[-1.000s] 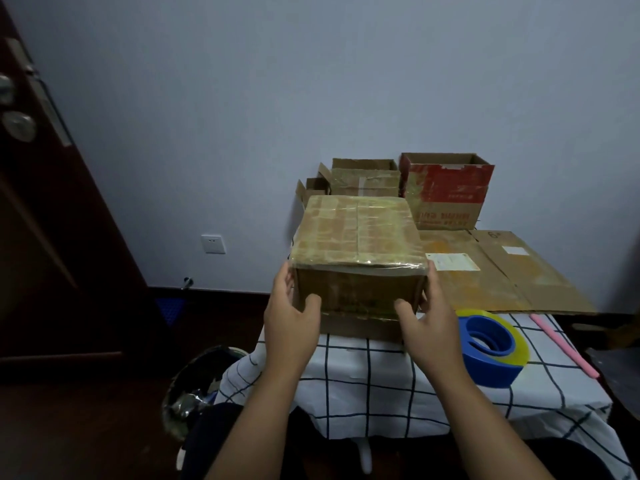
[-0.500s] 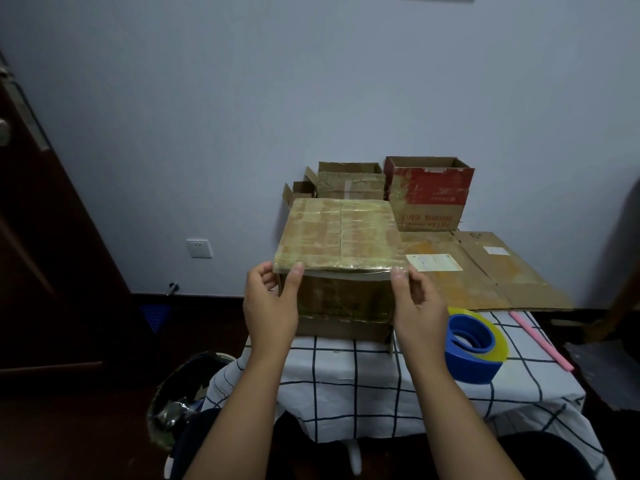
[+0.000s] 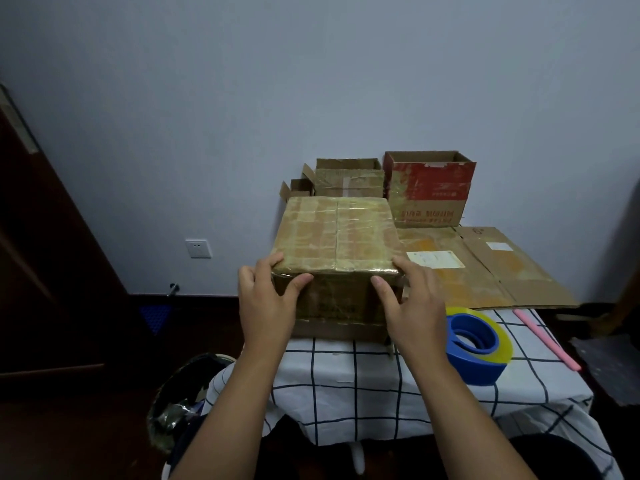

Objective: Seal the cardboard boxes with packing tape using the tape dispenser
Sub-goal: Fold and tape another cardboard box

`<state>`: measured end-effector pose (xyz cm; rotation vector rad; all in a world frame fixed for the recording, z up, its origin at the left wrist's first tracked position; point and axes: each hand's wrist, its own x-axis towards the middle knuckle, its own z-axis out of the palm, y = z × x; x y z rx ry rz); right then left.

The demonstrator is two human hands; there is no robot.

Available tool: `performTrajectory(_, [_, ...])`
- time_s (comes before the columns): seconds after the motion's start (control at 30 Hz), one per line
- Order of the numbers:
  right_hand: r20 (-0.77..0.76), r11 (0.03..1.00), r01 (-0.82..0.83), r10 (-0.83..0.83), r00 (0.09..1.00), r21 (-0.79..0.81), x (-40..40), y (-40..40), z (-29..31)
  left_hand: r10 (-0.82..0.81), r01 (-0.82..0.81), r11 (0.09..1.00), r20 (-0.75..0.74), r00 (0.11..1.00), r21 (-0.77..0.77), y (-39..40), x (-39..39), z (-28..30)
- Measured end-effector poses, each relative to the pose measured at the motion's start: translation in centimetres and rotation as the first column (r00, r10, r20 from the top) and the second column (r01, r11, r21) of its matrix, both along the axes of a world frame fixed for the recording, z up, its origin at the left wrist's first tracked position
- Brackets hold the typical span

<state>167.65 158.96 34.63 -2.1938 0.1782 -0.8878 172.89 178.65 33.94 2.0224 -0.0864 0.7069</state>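
A brown cardboard box (image 3: 337, 233), its top covered in shiny tape, stands on the checked tablecloth (image 3: 363, 382). My left hand (image 3: 266, 306) grips the box's near left corner, fingers on the top edge and thumb on the front face. My right hand (image 3: 412, 306) grips the near right corner the same way. A blue tape dispenser (image 3: 476, 344) holding a yellowish roll lies on the cloth just right of my right hand.
Open cardboard boxes (image 3: 348, 178) and a red-and-brown box (image 3: 429, 188) stand against the wall. Flattened cardboard (image 3: 485, 268) lies to the right. A pink stick (image 3: 547, 339) rests on the table's right edge. A bin (image 3: 180, 403) sits on the floor at left.
Both hands shifted on the box: the thumbs rose to its top edge, then returned to the front face near the top corners. The box appears lower and nearer in view.
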Motion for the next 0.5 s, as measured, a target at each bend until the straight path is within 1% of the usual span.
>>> performTrajectory(0.17, [-0.050,0.999,0.000,-0.003,0.999,-0.053,0.5,-0.1,0.5,-0.005,0.005,1.000,-0.038,0.999,0.017,-0.1,0.0,0.2])
performTrajectory(0.33, [-0.001,0.978,0.138,-0.140,0.990,-0.154,1.3,1.3,0.9,0.158,-0.153,0.978,-0.022,0.987,0.142,-1.8,-0.1,0.8])
performTrajectory(0.5, [0.005,0.970,0.127,-0.128,0.992,-0.208,1.3,1.0,0.7,0.185,-0.181,0.966,-0.006,0.983,0.186,-1.9,-0.2,0.7])
